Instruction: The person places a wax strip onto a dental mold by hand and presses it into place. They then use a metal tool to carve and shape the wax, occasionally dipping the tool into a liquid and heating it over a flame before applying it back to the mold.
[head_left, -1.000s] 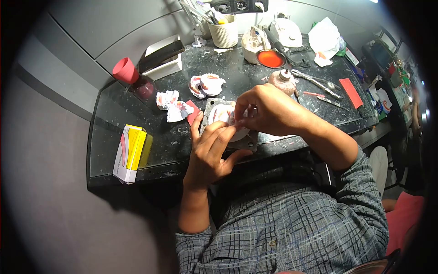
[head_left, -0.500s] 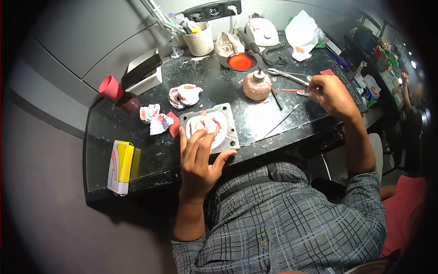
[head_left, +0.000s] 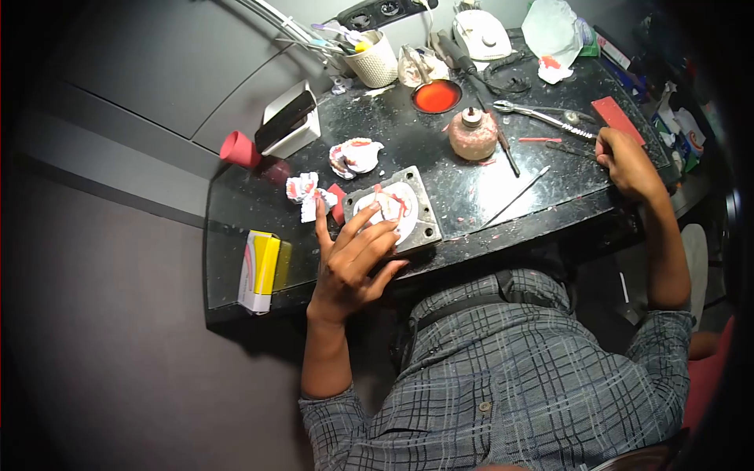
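My left hand [head_left: 357, 259] has its fingers spread over a metal flask [head_left: 426, 216], fingertips on the white plaster [head_left: 407, 220] with red wax inside it. At the right side of the bench, my right hand [head_left: 622, 159] has its fingers curled round the handle end of a metal tool [head_left: 569, 147]; its tip points left, beside a thin red wax stick [head_left: 540, 140]. Just above that hand lie a red wax sheet [head_left: 618, 120] and long metal tweezers or pliers [head_left: 542, 116].
A burner [head_left: 473, 137], a dark-handled knife [head_left: 507, 149] and a thin steel tool [head_left: 518, 196] lie mid-bench. Behind are a pan of red wax [head_left: 437, 96] and a tool cup [head_left: 372, 63]. Plaster casts [head_left: 357, 157], a red cup [head_left: 239, 149] and a yellow box [head_left: 259, 271] stand left.
The view has shifted, so the bench sits further right. My right hand has closed lower down near the tool, uncovering the red wax sheet. My left hand stays on the flask.
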The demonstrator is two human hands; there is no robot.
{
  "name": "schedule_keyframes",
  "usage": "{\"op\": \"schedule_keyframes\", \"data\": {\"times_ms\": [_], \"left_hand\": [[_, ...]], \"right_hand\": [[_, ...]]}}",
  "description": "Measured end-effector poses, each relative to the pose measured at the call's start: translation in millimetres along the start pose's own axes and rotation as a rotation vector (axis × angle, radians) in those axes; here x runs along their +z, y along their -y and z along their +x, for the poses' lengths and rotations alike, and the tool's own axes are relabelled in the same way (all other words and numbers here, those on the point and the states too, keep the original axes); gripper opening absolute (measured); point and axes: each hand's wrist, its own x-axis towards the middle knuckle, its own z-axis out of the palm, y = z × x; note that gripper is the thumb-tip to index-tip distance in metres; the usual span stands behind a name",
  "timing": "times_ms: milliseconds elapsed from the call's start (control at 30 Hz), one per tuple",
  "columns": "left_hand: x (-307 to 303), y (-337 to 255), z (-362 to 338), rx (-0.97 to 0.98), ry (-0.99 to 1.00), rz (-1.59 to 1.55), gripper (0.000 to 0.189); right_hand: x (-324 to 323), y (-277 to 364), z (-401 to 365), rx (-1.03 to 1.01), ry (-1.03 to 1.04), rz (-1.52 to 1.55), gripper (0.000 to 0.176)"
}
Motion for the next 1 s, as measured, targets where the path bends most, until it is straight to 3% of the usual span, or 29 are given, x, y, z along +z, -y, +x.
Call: {"op": "schedule_keyframes", "data": {"times_ms": [333,433,500,567,767,867,900,967,1000], "left_hand": [[4.7,32.8,3.2,0.31,0.007,0.09,0.029],[13.5,35.8,6.1,0.345,-0.061,0.007,0.029],[22.1,27.0,9.2,0.311,-0.138,-0.039,0.034],[26.9,11.4,11.8,0.247,-0.152,-0.03,0.036],[44.0,-27.3,22.0,-0.006,-0.29,0.062,0.048],[43.1,-44.9,26.9,-0.114,-0.258,0.144,0.048],[43.1,-48.5,27.2,-0.136,-0.252,0.16,0.047],[45.5,-50.2,27.1,-0.146,-0.267,0.179,0.047],[46.6,-51.4,26.0,-0.155,-0.277,0.195,0.047]], "right_hand": [[-32.8,15.3,-11.9,0.011,0.228,0.297,0.018],[-48.5,36.5,-15.0,-0.045,0.235,0.607,0.016],[-56.6,34.6,-7.9,-0.068,0.3,0.82,0.01],[-49.5,29.5,5.1,-0.183,0.311,1.005,0.021],[8.7,108.0,16.7,-0.249,0.308,1.297,0.017],[44.0,155.4,14.1,-0.293,0.199,1.344,0.014],[52.7,160.6,15.9,-0.319,0.266,1.246,0.012],[69.5,186.2,8.2,-0.347,0.113,1.131,0.013],[75.1,186.0,14.7,-0.577,-0.02,0.916,0.015]]}}
